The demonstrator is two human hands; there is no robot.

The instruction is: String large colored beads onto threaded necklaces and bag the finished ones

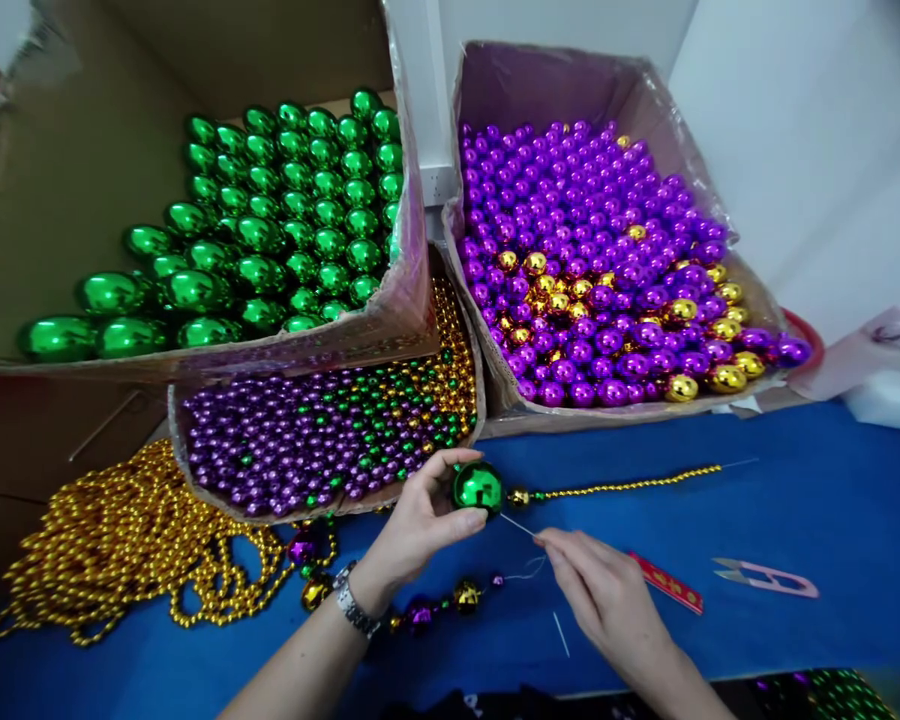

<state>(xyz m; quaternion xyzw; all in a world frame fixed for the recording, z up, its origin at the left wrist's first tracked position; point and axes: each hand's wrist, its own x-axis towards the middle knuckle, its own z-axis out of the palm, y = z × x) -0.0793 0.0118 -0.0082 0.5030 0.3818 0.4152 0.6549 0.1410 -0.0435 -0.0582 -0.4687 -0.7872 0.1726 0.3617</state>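
My left hand (420,515), with a metal watch (355,602) on its wrist, grips a large shiny green bead (478,487) between thumb and fingers. In my right hand (600,580) a thin needle (519,524) is pinched, its tip close to the lower right of the green bead; whether it enters the bead I cannot tell. A thread (529,568) loops from near my right fingertips to a small purple bead (497,580). That bead ends a string with a gold bead (466,596) and a larger purple bead (420,614). Just beyond the green bead lies a gold bead string (630,485).
Boxes hold large green beads (259,235), purple and gold beads (570,230), and small mixed beads (270,440). Gold bead chains (142,530) are heaped at left. Thread snips (766,577), a red strip (667,583) and a thin white stick (561,634) lie on the blue tabletop (855,500).
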